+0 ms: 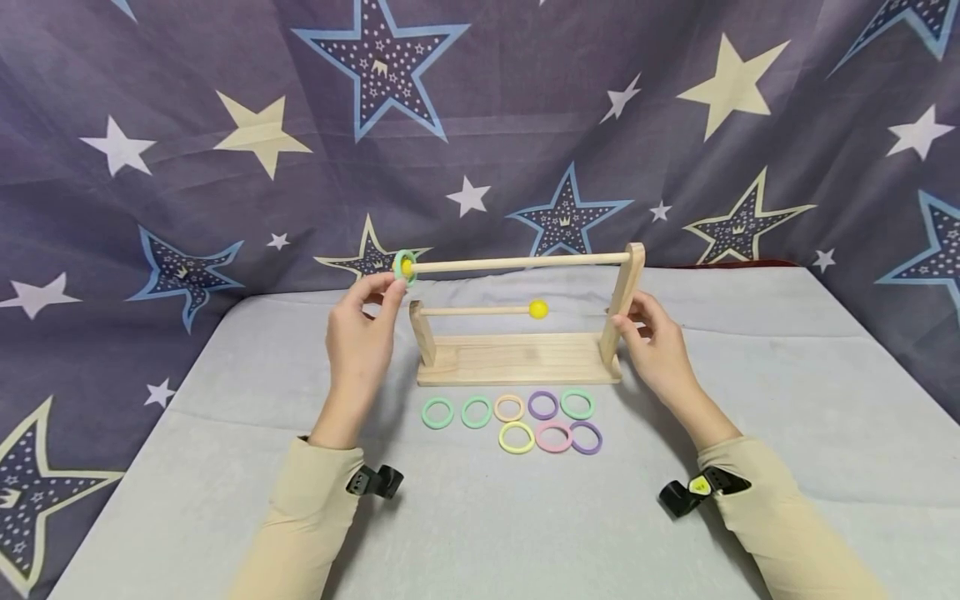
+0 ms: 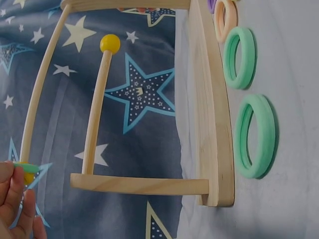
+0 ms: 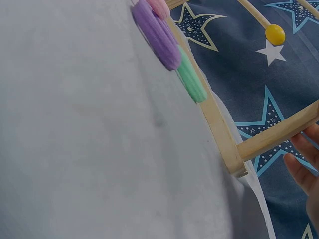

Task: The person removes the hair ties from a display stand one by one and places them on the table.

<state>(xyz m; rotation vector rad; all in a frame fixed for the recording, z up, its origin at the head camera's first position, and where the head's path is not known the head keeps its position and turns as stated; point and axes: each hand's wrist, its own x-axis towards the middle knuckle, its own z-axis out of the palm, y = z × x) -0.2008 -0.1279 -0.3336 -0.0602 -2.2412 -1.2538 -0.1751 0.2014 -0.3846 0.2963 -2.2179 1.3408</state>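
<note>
My left hand (image 1: 360, 333) pinches a green ring (image 1: 398, 262) between thumb and fingers. That ring sits around the yellow ball (image 1: 407, 268) at the left end of the upper rod (image 1: 517, 262). Part of the ring is hidden by fingers in the left wrist view. The rod belongs to a wooden stand (image 1: 517, 362), whose lower rod (image 1: 476, 312) bears another yellow ball (image 1: 538, 309). At the stand's right side, my right hand (image 1: 660, 346) holds the tall post (image 1: 624, 292), thumb on the near side; its fingertips touch the post in the right wrist view.
Several loose rings lie in front of the base: green rings (image 2: 269, 139), an orange ring (image 1: 509, 419), a yellow ring (image 1: 517, 451), a pink ring (image 1: 553, 449) and purple rings (image 3: 157, 37). A grey cloth (image 1: 480, 525) covers the table; a star-patterned curtain (image 1: 525, 100) hangs behind.
</note>
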